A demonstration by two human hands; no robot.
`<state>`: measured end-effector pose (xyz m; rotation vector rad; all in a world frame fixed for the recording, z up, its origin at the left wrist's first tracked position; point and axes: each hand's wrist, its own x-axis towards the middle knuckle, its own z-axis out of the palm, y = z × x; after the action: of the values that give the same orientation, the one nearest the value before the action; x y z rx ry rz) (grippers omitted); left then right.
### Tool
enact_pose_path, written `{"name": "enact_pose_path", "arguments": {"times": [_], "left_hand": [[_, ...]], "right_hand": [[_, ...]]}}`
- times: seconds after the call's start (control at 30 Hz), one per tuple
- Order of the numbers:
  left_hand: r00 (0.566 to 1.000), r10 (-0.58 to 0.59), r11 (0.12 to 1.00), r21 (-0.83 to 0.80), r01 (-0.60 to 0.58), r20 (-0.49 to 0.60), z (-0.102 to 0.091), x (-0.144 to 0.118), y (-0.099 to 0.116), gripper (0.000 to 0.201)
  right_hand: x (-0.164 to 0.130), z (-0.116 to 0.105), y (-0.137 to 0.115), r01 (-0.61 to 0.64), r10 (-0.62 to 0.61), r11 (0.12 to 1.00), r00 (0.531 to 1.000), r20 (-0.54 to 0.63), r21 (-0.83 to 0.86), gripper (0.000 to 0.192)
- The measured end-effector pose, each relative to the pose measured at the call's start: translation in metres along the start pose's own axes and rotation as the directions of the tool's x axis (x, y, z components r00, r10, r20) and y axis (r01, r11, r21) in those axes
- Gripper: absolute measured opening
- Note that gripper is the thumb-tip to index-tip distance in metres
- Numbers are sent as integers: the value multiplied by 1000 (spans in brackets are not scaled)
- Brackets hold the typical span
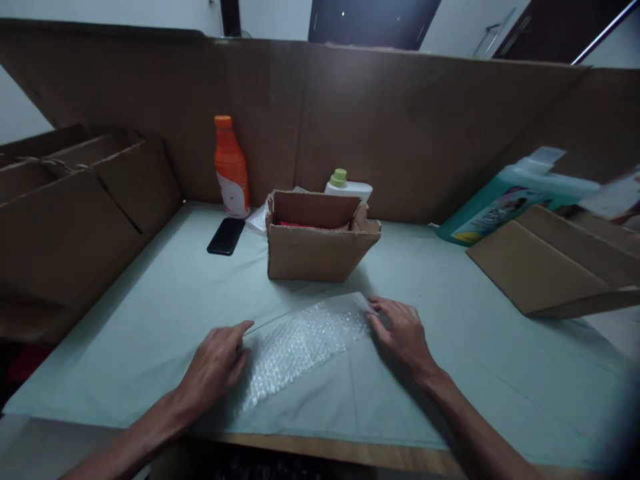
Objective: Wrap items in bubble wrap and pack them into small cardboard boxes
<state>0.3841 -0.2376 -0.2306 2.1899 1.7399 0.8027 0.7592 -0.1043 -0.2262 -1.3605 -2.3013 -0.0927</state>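
Observation:
A sheet of bubble wrap [305, 343] lies slantwise on the cloth near the front of the table, its far edge folded or lifted a little. My left hand [213, 363] pinches its left end between thumb and fingers. At the upper right corner, my right hand [400, 330] grips the sheet the same way, fingers closed on it. Just beyond the wrap stands a small open cardboard box [315, 253], with something red [295, 225] showing inside. The rest of the box's contents is hidden.
An orange bottle [233, 167], a black phone [226, 236] and a white bottle with a green cap [350, 188] are at the back. A teal jug [505, 197] leans at right beside a cardboard box [555, 260]. Larger cartons [75, 227] line the left; a cardboard wall [375, 127] closes the rear.

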Motion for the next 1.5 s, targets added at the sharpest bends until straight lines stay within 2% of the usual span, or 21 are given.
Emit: {"name": "enact_pose_path", "arguments": {"times": [0.1, 0.23, 0.3, 0.33, 0.4, 0.43, 0.5, 0.53, 0.57, 0.63, 0.7, 0.8, 0.93, 1.03, 1.1, 1.17, 1.27, 1.33, 1.4, 1.47, 1.5], "left_hand": [[962, -190, 933, -270, 239, 195, -20, -42, 25, 51], [798, -317, 692, -450, 564, 512, -35, -81, 53, 39], [714, -275, 480, -552, 682, 643, -35, -86, 59, 37], [696, -215, 340, -616, 711, 685, -34, -84, 60, 41], [718, -81, 78, -714, 696, 691, -34, -77, 61, 58], [736, -39, 15, -736, 676, 676, -34, -71, 62, 64], [747, -33, 69, -744, 665, 664, -37, -59, 63, 59], [746, -62, 155, -732, 663, 663, -38, -53, 63, 51], [749, -96, 260, -710, 655, 656, -39, -46, 64, 42], [779, -155, 496, -634, 593, 607, -40, -33, 65, 31], [833, -183, 722, -504, 474, 522, -39, -19, 64, 27], [873, -203, 923, -211, 321, 443, -35, 2, 58, 24], [845, -302, 953, 115, 280, 442, -23, 30, 45, 22], [827, -325, 946, 146, 291, 459, -12, 43, 37, 17], [821, -334, 943, 161, 293, 463, -6, 47, 34, 16], [823, -338, 941, 176, 289, 457, -1, 50, 33, 17], [831, -334, 942, 194, 274, 445, 3, 49, 32, 37], [854, -319, 947, 169, 272, 410, 3, 44, 29, 57], [920, -236, 972, 51, 231, 312, -1, 33, 25, 64], [979, -68, 988, -123, 92, 190, -7, 16, 24, 60], [988, 25, 981, -196, 6, 153, -10, 7, 26, 58]], "right_hand": [[29, 7, -25, 105, -108, 993, 993, 39, 62, 13], [70, 33, -72, 195, -210, 972, 971, 110, 135, 24], [74, 35, -85, 216, -235, 964, 965, 119, 154, 39], [70, 30, -86, 226, -247, 960, 961, 124, 166, 44], [49, 8, -83, 247, -296, 938, 936, 190, 245, 52], [34, -7, -80, 248, -335, 915, 906, 259, 317, 56], [-1, -36, -81, 191, -428, 846, 800, 421, 498, 72], [-18, -47, -87, 136, -462, 809, 748, 476, 572, 84], [-34, -53, -96, 70, -474, 771, 727, 496, 633, 96], [-58, -54, -122, -88, -401, 697, 775, 489, 712, 99], [-67, -40, -148, -226, -221, 644, 859, 461, 731, 71], [-58, -14, -165, -314, -4, 654, 908, 418, 688, 43], [-39, 7, -147, -230, 47, 764, 952, 303, 603, 51], [-38, 5, -132, -68, 20, 870, 995, 103, 489, 53], [-43, -3, -132, 50, -60, 901, 998, 10, 431, 43], [-49, -11, -140, 162, -180, 890, 984, 3, 426, 34], [-56, -12, -158, 252, -317, 864, 945, 82, 436, 41], [-57, -5, -167, 268, -336, 876, 936, 109, 402, 39], [-56, 3, -169, 259, -318, 884, 943, 95, 389, 24], [-54, 8, -167, 215, -282, 868, 956, 87, 448, 19], [-53, 9, -165, 177, -259, 850, 961, 100, 496, 19]]}}
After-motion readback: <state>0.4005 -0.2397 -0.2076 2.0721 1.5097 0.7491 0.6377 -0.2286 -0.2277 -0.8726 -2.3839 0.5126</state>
